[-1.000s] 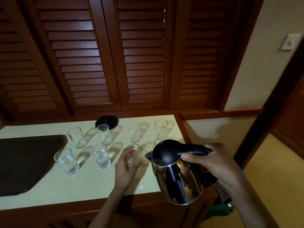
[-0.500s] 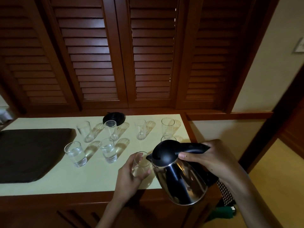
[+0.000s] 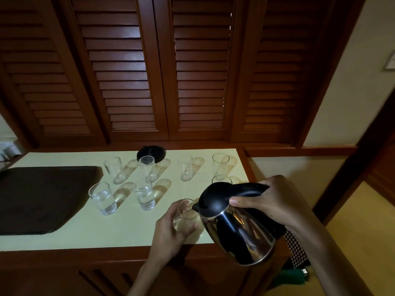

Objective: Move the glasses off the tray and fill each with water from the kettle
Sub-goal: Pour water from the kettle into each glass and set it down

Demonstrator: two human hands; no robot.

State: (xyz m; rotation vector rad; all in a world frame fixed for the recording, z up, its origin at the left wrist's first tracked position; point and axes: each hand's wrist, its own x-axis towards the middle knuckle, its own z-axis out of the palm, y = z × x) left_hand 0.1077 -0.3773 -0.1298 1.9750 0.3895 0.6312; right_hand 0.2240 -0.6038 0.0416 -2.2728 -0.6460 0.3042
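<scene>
My right hand (image 3: pixel 275 201) grips the black handle of a steel kettle (image 3: pixel 237 229), tilted with its spout over a clear glass (image 3: pixel 186 214). My left hand (image 3: pixel 171 229) holds that glass near the counter's front edge; some water shows in its bottom. Two glasses with water, one (image 3: pixel 103 198) and another (image 3: pixel 145 194), stand to the left. Several empty-looking glasses stand behind, among them one at the back left (image 3: pixel 114 170) and one at the back right (image 3: pixel 220 164). The dark tray (image 3: pixel 38 197) lies at the left with no glass on it.
The black kettle base (image 3: pixel 151 153) sits at the back of the pale counter (image 3: pixel 85 233). Louvred wooden doors rise behind. The counter ends at the right in a wooden edge, with floor and a doorway beyond.
My left hand has drawn the glass nearer the front edge, and the kettle has tipped so its spout meets the glass rim. The view has shifted slightly.
</scene>
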